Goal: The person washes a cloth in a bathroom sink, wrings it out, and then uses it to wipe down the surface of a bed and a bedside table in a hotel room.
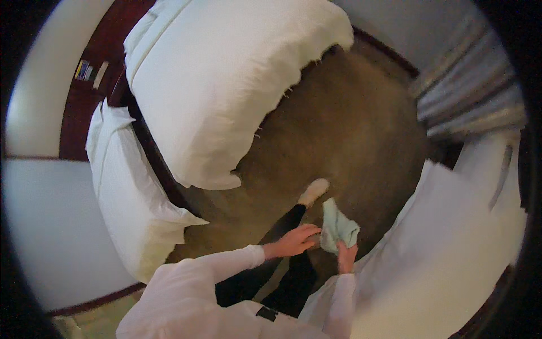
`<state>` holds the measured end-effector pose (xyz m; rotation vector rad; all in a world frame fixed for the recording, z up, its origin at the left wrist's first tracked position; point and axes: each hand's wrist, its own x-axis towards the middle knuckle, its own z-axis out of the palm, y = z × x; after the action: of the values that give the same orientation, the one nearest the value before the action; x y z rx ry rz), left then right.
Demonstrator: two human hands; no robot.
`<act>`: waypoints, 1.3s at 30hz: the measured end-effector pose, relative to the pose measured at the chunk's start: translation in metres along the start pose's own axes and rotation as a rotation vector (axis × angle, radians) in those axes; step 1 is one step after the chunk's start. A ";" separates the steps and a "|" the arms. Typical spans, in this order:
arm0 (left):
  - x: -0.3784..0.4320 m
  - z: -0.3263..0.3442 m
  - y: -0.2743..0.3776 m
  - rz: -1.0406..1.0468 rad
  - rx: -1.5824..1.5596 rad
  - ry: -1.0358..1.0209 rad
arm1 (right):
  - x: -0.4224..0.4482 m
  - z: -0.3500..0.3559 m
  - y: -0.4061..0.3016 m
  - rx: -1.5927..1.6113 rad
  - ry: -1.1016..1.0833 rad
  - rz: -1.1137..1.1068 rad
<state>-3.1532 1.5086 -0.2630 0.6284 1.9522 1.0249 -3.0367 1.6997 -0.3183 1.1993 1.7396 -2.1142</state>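
Observation:
A pale green cloth [338,229], folded and rumpled, hangs in front of my legs above the brown floor. My right hand [347,254] grips it by its lower right part. Just left of the cloth is my left hand [295,241], its fingers spread and pointing towards the cloth's edge. Nothing shows in that hand. Its fingertips are close to the cloth, though whether they touch it is hard to tell.
Two beds with white covers, a large one [220,84] and another [123,186], lie ahead and to the left. A white-covered surface [427,262] runs along my right, below striped curtains [470,93]. Brown carpet [338,127] lies between. Small items [83,70] sit on dark wood.

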 end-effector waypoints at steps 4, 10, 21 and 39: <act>-0.033 -0.074 -0.038 -0.003 0.125 0.331 | -0.016 0.043 -0.046 0.213 0.005 0.057; -0.053 -0.304 -0.103 -0.257 0.322 0.933 | 0.062 0.173 -0.200 0.181 0.070 -0.233; -0.073 -0.358 -0.271 -0.671 0.800 0.480 | 0.318 0.462 -0.260 -0.443 0.343 -0.868; -0.207 -0.367 -0.318 -0.422 1.065 0.602 | 0.157 0.427 -0.301 -0.301 0.331 -0.439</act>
<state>-3.3679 1.0298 -0.3191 0.4119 2.9714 -0.2131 -3.5174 1.4746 -0.1899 1.2185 2.5633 -1.8205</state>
